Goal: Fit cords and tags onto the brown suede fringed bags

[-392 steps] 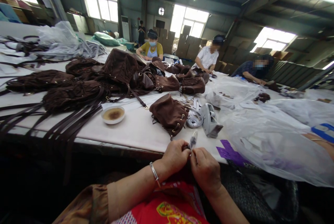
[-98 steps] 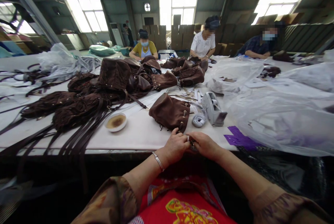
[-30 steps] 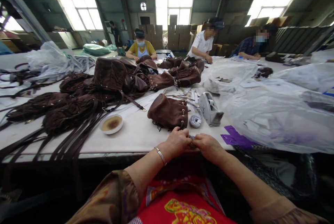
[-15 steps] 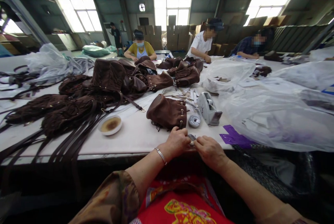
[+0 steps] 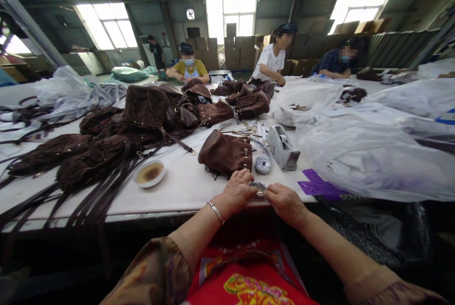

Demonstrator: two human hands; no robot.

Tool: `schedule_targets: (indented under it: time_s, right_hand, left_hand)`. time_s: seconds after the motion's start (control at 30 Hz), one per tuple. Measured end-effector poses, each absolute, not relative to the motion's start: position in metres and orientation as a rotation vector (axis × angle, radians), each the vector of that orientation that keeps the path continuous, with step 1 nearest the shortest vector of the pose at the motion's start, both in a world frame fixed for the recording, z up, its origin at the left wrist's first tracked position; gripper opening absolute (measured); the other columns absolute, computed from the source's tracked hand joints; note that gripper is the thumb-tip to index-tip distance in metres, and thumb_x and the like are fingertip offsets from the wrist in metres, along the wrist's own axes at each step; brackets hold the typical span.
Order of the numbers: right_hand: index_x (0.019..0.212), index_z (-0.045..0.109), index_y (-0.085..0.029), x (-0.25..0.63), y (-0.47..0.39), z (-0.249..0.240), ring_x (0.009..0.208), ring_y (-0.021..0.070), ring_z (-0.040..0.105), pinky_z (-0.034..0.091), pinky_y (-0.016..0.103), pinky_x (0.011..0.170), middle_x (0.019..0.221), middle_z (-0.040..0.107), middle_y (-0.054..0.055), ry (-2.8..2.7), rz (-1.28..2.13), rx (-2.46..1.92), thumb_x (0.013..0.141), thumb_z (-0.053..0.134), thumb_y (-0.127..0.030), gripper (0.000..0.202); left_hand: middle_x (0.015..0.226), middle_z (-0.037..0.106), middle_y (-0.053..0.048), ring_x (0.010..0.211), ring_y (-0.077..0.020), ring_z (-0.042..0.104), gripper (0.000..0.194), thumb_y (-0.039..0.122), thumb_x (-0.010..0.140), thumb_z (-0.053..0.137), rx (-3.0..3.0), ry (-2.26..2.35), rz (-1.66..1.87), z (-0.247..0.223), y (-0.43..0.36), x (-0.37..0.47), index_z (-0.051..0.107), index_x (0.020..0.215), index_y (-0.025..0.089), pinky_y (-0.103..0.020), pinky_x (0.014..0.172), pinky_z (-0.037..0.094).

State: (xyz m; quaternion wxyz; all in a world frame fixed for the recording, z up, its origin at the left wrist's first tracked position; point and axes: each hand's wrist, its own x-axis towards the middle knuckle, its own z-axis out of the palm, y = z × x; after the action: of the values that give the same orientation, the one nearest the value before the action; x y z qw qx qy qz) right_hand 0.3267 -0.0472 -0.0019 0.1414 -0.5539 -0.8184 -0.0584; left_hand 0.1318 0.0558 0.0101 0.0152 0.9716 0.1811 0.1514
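Near the table's front edge, my left hand and my right hand are closed on opposite ends of a small greyish item; its exact nature is too small to tell. A bracelet circles my left wrist. Just beyond my left hand lies a brown drawstring bag with metal eyelets along its mouth. To its right sit a roll of pale ribbon and a grey tape dispenser.
A white dish with brownish content stands left. Piled brown bags and long straps cover the left side. Clear plastic bags and purple tape lie right. Several people work across the table.
My hands have moved slightly apart, showing more of the greyish item between them. The whole view has shifted a little.
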Motion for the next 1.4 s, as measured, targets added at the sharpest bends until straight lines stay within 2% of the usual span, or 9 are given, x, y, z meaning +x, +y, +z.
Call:
schedule_targets:
  time_s: [0.13,0.27,0.43,0.63,0.83,1.0,1.1,1.23,1.4]
  right_hand:
    - [0.105,0.067,-0.018,0.325,-0.052,-0.013,0.088,0.019,0.056,0.044,0.03,0.079,0.094,0.063,0.009,-2.203,-0.135,-1.569,0.099,0.043,-0.018,0.025]
    - [0.12,0.065,-0.018,0.315,-0.057,-0.023,0.082,0.0201,0.055,0.044,0.032,0.075,0.088,0.064,0.009,-2.23,-0.244,-1.564,0.099,0.043,-0.016,0.031]
    - [0.113,0.068,-0.015,0.306,-0.053,-0.027,0.082,0.021,0.054,0.044,0.033,0.076,0.085,0.064,0.009,-2.167,-0.254,-1.585,0.099,0.04,-0.015,0.031]
    - [0.101,0.071,-0.019,0.306,-0.046,-0.026,0.085,0.021,0.056,0.049,0.035,0.078,0.088,0.064,0.009,-2.067,-0.144,-1.502,0.098,0.042,-0.015,0.029]
    - [0.118,0.065,-0.022,0.319,-0.047,-0.036,0.105,0.0242,0.061,0.053,0.043,0.093,0.112,0.065,0.011,-1.937,-0.04,-1.415,0.095,0.051,-0.021,0.027]
    - [0.137,0.051,-0.021,0.333,-0.046,-0.036,0.124,0.0277,0.052,0.046,0.047,0.107,0.132,0.055,0.014,-1.872,0.074,-1.481,0.089,0.061,-0.026,0.049]
    - [0.136,0.051,-0.02,0.332,-0.041,-0.032,0.126,0.0278,0.051,0.044,0.047,0.108,0.133,0.054,0.013,-1.928,0.172,-1.5,0.085,0.066,-0.024,0.053]
    - [0.126,0.058,-0.02,0.322,-0.037,-0.033,0.115,0.0266,0.057,0.048,0.047,0.102,0.123,0.061,0.012,-1.984,0.214,-1.492,0.084,0.064,-0.02,0.043]
    - [0.127,0.058,-0.021,0.317,-0.04,-0.036,0.115,0.0273,0.057,0.048,0.048,0.101,0.122,0.062,0.013,-1.891,0.255,-1.46,0.087,0.063,-0.026,0.041]
  left_hand:
    - [0.11,0.058,-0.006,0.123,-0.0265,0.04,0.016,0.038,0.089,0.064,2.971,0.563,0.551,-0.005,0.058,0.132,0.075,0.094,0.027,-0.044,0.106,0.033]
    - [0.108,0.06,-0.007,0.126,-0.0278,0.04,0.019,0.04,0.088,0.064,2.936,0.54,0.564,-0.011,0.059,0.132,0.074,0.095,0.025,-0.046,0.108,0.033]
    - [0.105,0.06,-0.007,0.126,-0.0269,0.041,0.02,0.039,0.09,0.062,2.976,0.511,0.528,0.0,0.061,0.128,0.073,0.096,0.024,-0.043,0.107,0.035]
    - [0.099,0.059,-0.006,0.111,-0.0236,0.047,0.027,0.047,0.091,0.059,2.992,0.494,0.46,0.005,0.066,0.125,0.073,0.096,0.025,-0.037,0.096,0.04]
    - [0.094,0.057,-0.006,0.107,-0.0232,0.046,0.022,0.042,0.09,0.061,2.96,0.547,0.497,-0.002,0.065,0.13,0.075,0.091,0.026,-0.038,0.093,0.038]
    - [0.092,0.056,-0.006,0.105,-0.0231,0.046,0.025,0.044,0.091,0.059,2.951,0.505,0.475,0.002,0.06,0.125,0.074,0.09,0.024,-0.039,0.092,0.038]
    - [0.092,0.057,-0.006,0.106,-0.0233,0.047,0.027,0.045,0.093,0.056,2.909,0.513,0.514,0.002,0.056,0.119,0.074,0.092,0.024,-0.039,0.094,0.039]
    - [0.093,0.057,-0.007,0.11,-0.0252,0.047,0.033,0.052,0.091,0.056,2.85,0.527,0.596,-0.003,0.05,0.11,0.073,0.095,0.024,-0.042,0.098,0.04]
    - [0.095,0.057,-0.008,0.11,-0.025,0.048,0.018,0.031,0.092,0.058,2.71,0.582,0.694,-0.004,0.042,0.097,0.072,0.098,0.023,-0.044,0.099,0.042]
